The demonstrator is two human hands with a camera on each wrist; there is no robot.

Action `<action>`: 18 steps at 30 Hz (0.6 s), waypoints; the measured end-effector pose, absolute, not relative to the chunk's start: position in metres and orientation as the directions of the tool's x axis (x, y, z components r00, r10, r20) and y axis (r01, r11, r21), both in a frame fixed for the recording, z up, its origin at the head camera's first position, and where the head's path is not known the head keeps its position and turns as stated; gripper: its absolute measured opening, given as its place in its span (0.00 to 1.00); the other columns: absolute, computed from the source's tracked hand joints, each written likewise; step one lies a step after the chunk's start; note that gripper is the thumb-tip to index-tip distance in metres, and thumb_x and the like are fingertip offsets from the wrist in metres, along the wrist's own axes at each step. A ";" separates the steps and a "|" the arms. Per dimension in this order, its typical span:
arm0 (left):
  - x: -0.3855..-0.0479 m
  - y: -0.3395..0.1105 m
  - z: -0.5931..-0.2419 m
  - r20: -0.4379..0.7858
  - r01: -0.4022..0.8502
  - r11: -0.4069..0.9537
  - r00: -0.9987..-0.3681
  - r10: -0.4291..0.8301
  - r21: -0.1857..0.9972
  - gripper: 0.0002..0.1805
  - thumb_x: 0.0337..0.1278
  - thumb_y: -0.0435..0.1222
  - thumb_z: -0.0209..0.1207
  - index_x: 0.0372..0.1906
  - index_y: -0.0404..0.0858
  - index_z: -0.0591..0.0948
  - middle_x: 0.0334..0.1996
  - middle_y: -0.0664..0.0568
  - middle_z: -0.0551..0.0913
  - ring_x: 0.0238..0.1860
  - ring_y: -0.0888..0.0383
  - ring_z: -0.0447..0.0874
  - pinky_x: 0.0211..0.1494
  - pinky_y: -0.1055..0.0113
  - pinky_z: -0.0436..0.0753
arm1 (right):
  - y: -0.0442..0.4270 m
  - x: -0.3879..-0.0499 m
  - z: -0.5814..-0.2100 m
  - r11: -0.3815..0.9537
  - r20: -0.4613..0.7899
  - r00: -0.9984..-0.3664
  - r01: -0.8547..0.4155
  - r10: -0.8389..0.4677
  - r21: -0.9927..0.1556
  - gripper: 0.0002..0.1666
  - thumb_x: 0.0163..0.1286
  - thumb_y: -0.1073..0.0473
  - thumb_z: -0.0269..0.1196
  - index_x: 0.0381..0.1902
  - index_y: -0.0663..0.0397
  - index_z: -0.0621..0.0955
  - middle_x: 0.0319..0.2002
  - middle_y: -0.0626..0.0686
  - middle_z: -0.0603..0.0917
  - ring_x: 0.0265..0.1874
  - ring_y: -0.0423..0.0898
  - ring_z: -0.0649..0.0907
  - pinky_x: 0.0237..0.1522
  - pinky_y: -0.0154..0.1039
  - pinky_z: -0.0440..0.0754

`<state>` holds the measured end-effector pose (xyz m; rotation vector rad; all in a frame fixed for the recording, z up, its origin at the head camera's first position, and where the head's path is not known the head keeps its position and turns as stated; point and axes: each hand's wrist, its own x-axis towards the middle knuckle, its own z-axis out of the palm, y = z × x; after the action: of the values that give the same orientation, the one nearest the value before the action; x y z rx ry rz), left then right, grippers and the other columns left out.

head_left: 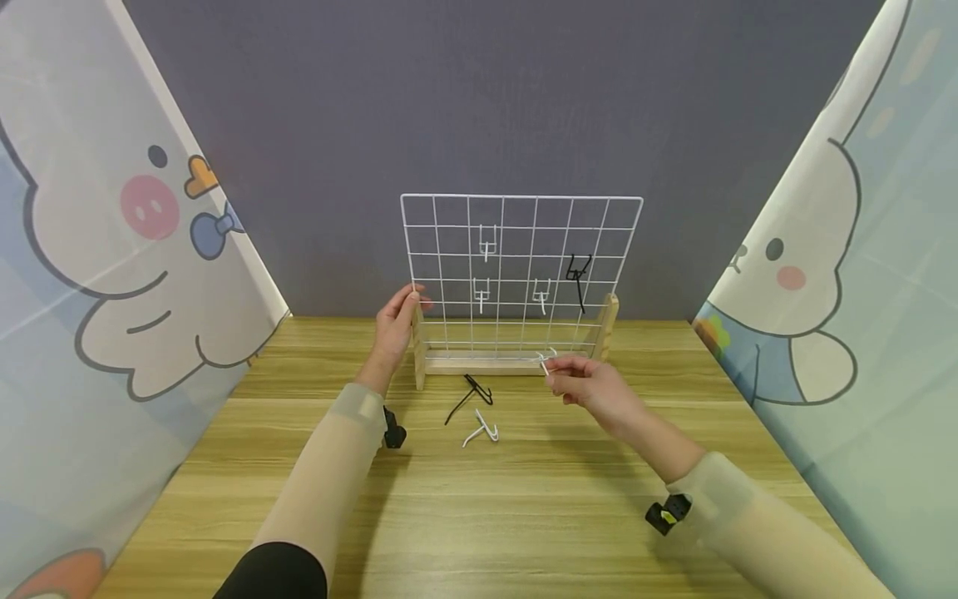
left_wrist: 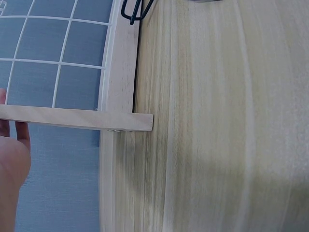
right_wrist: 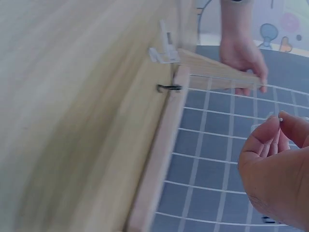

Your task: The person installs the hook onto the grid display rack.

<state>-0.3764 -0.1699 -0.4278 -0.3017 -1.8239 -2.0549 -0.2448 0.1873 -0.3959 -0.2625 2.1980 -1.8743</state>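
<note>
A white wire grid panel [head_left: 521,196] stands upright in a wooden base [head_left: 479,366]. My left hand [head_left: 395,329] grips the left wooden post [head_left: 419,353] near its top; the left wrist view shows fingers on both sides of that post [left_wrist: 77,117]. Between thumb and fingertips my right hand [head_left: 599,393] pinches a white hook [head_left: 545,364], held in front of the grid's lower right. In the right wrist view, only the hook's small white tip [right_wrist: 281,119] shows clearly at the fingertips. A black hook [head_left: 479,388] and another white hook [head_left: 484,428] lie on the table before the base.
Three white hooks hang on the grid, one higher [head_left: 488,247] and two lower [head_left: 481,295]. A long black hook [head_left: 577,274] hangs at the right. The wood-grain table [head_left: 479,516] meets a grey wall [head_left: 479,100] behind, with cartoon-printed sheets [head_left: 97,249] at both sides.
</note>
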 end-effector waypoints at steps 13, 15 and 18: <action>-0.377 -0.170 -0.427 0.404 0.417 -0.093 -0.906 -0.131 0.904 0.20 0.88 0.39 0.54 0.67 0.28 0.81 0.44 0.56 0.93 0.61 0.32 0.87 0.73 0.58 0.80 | 0.191 -0.243 -0.335 0.209 0.028 -0.966 -0.084 -0.258 -0.974 0.22 0.81 0.61 0.66 0.67 0.65 0.80 0.44 0.43 0.86 0.44 0.40 0.82 0.48 0.34 0.84; -0.377 -0.170 -0.428 0.407 0.419 -0.100 -0.905 -0.127 0.902 0.17 0.88 0.39 0.54 0.64 0.33 0.84 0.45 0.53 0.93 0.61 0.33 0.87 0.77 0.53 0.78 | 0.194 -0.244 -0.326 0.202 0.048 -0.971 -0.097 -0.235 -0.975 0.22 0.81 0.62 0.66 0.67 0.65 0.80 0.43 0.42 0.86 0.42 0.40 0.82 0.47 0.34 0.84; -0.377 -0.170 -0.429 0.414 0.428 -0.112 -0.901 -0.127 0.897 0.12 0.88 0.38 0.55 0.58 0.42 0.86 0.49 0.43 0.92 0.60 0.35 0.88 0.79 0.47 0.75 | 0.199 -0.247 -0.316 0.181 0.072 -0.977 -0.109 -0.199 -0.977 0.20 0.81 0.62 0.66 0.66 0.64 0.81 0.42 0.41 0.86 0.41 0.39 0.83 0.47 0.33 0.85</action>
<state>-0.3773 -0.1704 -0.4285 -0.3312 -1.7975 -2.0711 -0.2468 0.1991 -0.3159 -0.3076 2.3585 -1.9412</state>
